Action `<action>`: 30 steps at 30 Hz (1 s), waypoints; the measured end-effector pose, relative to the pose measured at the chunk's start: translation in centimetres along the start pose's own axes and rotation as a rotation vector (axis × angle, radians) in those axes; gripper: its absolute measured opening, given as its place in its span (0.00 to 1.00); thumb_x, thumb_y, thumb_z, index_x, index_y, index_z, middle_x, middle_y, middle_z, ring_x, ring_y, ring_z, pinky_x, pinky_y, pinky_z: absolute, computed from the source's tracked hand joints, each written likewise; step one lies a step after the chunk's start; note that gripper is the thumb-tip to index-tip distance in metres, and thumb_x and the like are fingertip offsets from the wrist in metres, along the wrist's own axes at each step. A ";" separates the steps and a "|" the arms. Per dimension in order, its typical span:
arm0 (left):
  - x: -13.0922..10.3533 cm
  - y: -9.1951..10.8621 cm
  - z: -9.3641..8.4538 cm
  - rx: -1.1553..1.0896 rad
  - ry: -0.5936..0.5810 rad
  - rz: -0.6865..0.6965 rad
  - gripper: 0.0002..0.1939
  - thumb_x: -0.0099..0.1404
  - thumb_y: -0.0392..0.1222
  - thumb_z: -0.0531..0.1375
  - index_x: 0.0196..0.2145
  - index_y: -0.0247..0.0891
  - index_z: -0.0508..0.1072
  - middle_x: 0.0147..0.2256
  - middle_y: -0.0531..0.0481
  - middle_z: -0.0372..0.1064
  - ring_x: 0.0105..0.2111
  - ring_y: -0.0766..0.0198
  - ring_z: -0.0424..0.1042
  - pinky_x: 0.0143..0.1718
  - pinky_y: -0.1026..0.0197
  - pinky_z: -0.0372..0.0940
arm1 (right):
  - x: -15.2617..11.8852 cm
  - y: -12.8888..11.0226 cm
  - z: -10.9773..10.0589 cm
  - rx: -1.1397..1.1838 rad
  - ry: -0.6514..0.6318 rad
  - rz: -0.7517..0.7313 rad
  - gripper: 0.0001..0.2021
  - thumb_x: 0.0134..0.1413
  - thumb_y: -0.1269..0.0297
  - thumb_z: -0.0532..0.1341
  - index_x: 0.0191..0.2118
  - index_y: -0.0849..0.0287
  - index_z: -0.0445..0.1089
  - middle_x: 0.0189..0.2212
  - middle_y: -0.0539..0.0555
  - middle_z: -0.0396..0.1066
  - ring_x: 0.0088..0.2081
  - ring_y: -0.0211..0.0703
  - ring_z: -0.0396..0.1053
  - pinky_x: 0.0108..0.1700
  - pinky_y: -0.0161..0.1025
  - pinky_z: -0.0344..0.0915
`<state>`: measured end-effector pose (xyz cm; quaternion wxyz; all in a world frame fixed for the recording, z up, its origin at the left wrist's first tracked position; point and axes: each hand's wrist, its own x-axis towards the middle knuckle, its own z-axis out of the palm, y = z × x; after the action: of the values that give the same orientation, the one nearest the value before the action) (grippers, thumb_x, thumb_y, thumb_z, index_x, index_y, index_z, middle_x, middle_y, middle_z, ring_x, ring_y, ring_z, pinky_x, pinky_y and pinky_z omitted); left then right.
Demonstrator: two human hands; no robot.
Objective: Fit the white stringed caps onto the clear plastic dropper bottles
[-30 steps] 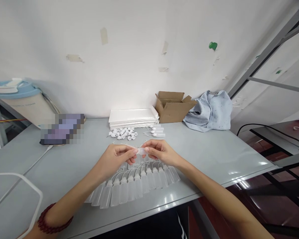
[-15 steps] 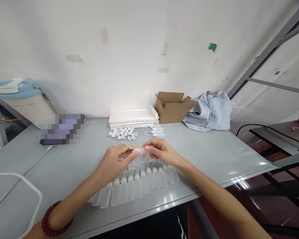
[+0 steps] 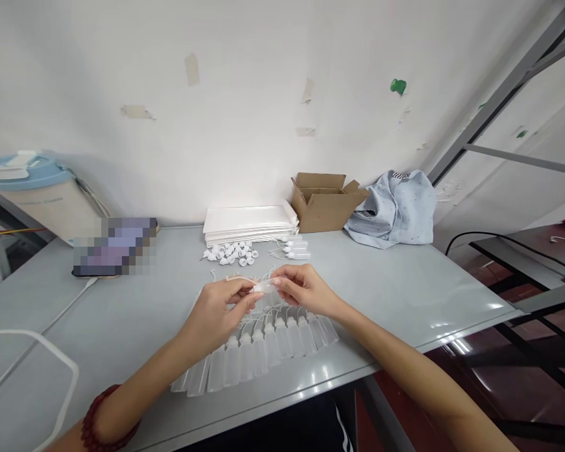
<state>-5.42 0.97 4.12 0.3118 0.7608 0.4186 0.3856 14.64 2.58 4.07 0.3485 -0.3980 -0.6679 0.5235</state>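
Observation:
A small translucent bottle (image 3: 267, 286) lies sideways between my hands above the grey table. My left hand (image 3: 226, 307) pinches its white cap end, with a pale tube sticking out above the fingers. The other end of the bottle is held by the thumb and fingers of my right hand (image 3: 304, 289). Below them, several translucent bottles (image 3: 232, 364) with white caps and thin tubes lie side by side in a curved row. More bottles lie behind this row, partly hidden by my hands. A pile of small white caps (image 3: 233, 252) sits farther back.
A stack of white packets (image 3: 249, 225) stands by the wall, near three small bottles (image 3: 296, 253). Right of it are an open cardboard box (image 3: 329, 204) and a light blue cloth (image 3: 400, 210). A phone (image 3: 117, 247) on a cable and a blue-lidded container (image 3: 47, 194) are at left.
The fingers of my left hand have shifted on the cap end of the bottle, and the pale tube now lies flatter. My right hand keeps its grip. The view has shifted slightly.

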 end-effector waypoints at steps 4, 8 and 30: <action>-0.3 -0.2 0.7 0.105 0.139 0.289 0.05 0.62 0.38 0.58 0.33 0.36 0.74 0.30 0.48 0.74 0.27 0.66 0.71 0.28 0.65 0.68 | 0.2 -0.2 -0.2 0.155 -0.058 0.086 0.21 0.55 0.50 0.58 0.21 0.61 0.59 0.17 0.43 0.53 0.16 0.27 0.49 0.17 0.29 0.47; -0.2 0.0 0.5 0.022 0.051 0.112 0.06 0.62 0.41 0.59 0.33 0.38 0.74 0.32 0.49 0.74 0.28 0.65 0.73 0.30 0.66 0.69 | 0.3 -0.1 0.0 0.179 -0.068 0.098 0.21 0.55 0.49 0.57 0.22 0.61 0.59 0.17 0.44 0.55 0.15 0.26 0.50 0.17 0.29 0.46; -0.7 -0.6 0.9 0.414 0.072 0.525 0.08 0.68 0.32 0.49 0.37 0.36 0.68 0.25 0.51 0.67 0.23 0.67 0.65 0.22 0.65 0.57 | -0.1 -0.4 0.0 0.072 -0.008 -0.006 0.18 0.55 0.48 0.57 0.32 0.61 0.65 0.13 0.41 0.54 0.15 0.30 0.54 0.20 0.31 0.49</action>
<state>-5.12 0.45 2.91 0.0257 0.8758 0.2886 0.3860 14.64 2.40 4.49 0.3615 -0.3813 -0.6512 0.5476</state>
